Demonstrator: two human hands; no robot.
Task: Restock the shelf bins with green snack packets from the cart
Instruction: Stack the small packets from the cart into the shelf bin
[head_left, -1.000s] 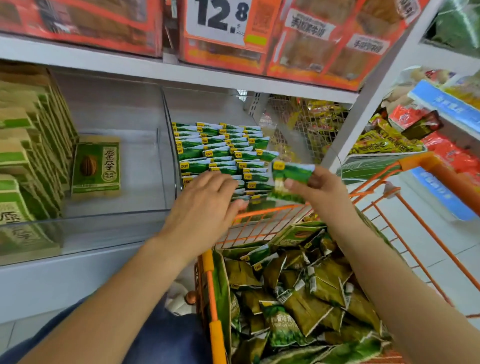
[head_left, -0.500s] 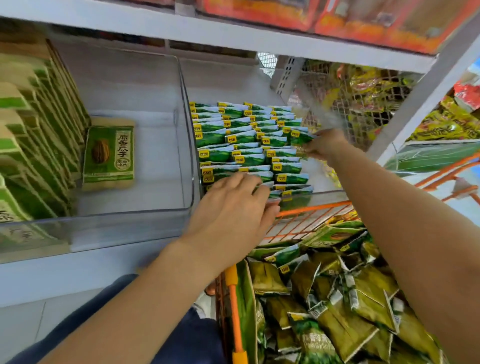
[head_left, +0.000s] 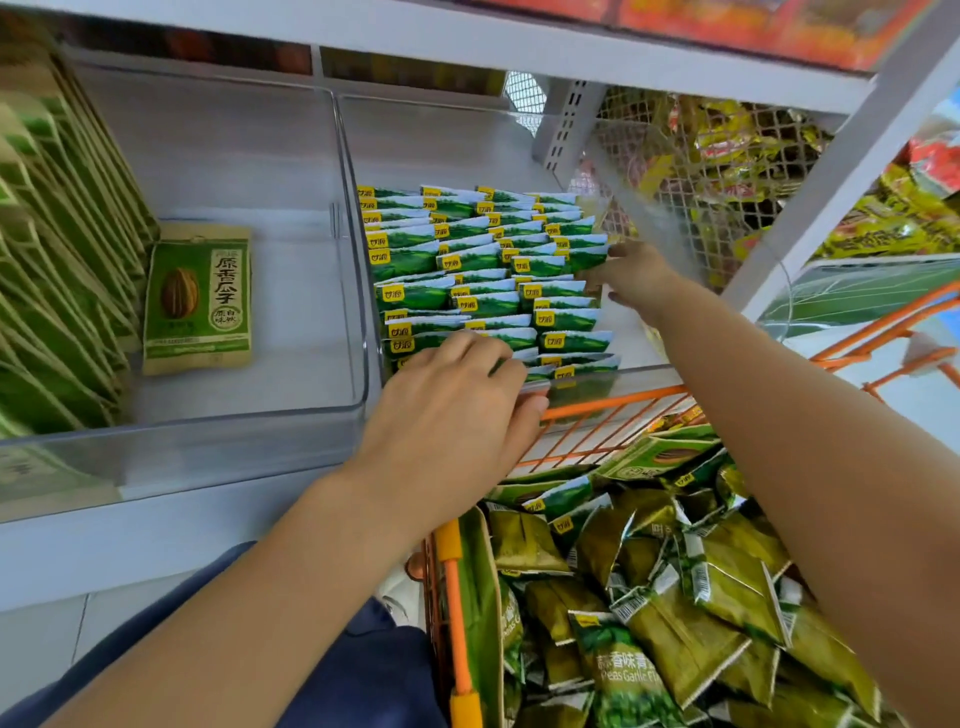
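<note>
Now a green packet (head_left: 589, 258), carried over from the cart (head_left: 451, 613) a second ago, is pinched against the bin's (head_left: 358, 249) rows by the right hand (head_left: 631, 278); the left hand (head_left: 457, 410) rests flat, steadying the front row.

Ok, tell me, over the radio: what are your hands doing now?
Left hand pressing front packets. Right hand tucking a packet into the right row. Nothing in the way.

a shop: stocked shelf bins (head_left: 358, 291), orange cart (head_left: 623, 402)

Both arms outstretched, fingers (head_left: 511, 371) loosely bent.
</note>
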